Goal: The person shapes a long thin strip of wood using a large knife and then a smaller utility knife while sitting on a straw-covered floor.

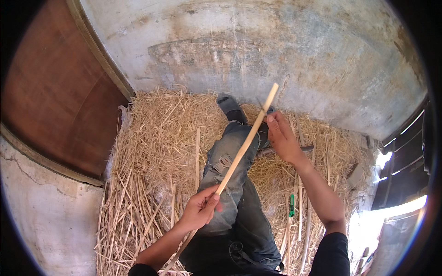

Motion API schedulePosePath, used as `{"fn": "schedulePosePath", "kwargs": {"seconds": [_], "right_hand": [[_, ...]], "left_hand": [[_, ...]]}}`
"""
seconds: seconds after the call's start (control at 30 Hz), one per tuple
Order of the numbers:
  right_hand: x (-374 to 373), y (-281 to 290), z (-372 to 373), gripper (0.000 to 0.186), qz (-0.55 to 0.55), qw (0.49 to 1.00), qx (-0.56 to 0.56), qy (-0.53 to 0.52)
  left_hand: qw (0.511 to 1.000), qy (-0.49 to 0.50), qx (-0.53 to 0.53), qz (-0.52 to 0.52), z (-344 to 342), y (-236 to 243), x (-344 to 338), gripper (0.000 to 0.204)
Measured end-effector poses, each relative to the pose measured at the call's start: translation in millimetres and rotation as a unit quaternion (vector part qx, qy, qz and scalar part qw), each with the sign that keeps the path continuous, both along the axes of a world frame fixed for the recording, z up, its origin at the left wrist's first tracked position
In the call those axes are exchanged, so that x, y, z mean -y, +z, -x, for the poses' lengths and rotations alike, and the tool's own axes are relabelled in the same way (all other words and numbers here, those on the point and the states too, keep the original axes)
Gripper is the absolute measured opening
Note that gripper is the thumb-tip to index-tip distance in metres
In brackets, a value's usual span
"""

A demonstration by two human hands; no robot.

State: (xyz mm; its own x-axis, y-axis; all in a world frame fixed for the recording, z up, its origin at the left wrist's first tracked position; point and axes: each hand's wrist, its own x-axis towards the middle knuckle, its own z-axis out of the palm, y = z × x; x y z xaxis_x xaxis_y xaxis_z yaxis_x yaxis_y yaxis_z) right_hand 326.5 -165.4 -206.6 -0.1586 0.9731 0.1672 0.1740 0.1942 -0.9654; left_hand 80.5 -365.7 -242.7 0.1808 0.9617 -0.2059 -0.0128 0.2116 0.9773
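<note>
A long pale cane stalk (241,149) runs diagonally from lower left to upper right across my lap. My left hand (200,209) grips its lower part, fingers wrapped around it. My right hand (282,138) holds it near the upper end, with what looks like a small blade against the stalk; the blade is mostly hidden. Below the stalk lie my legs in torn blue jeans (230,184), stretched out over the straw.
Straw and split cane strips (147,184) cover the floor all around. A green-handled tool (291,205) lies in the straw on the right. A stained concrete wall (258,50) stands ahead, a brown wooden door (55,101) on the left, dark slats (405,165) at right.
</note>
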Motion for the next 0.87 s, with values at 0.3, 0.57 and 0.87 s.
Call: {"fn": "schedulePosePath", "kwargs": {"seconds": [0.3,0.57,0.87], "right_hand": [[5,2,-12,0.023,-0.186,0.971,0.144,-0.042],[16,-66,7,0.061,-0.258,0.959,0.115,0.007],[-16,-53,-11,0.048,-0.303,0.945,0.110,-0.053]], "left_hand": [[0.998,0.006,-0.010,0.057,25,-3,23,0.035],[0.993,0.019,0.047,0.107,31,-11,18,0.034],[0.998,-0.008,-0.005,0.055,29,-14,13,0.034]]}}
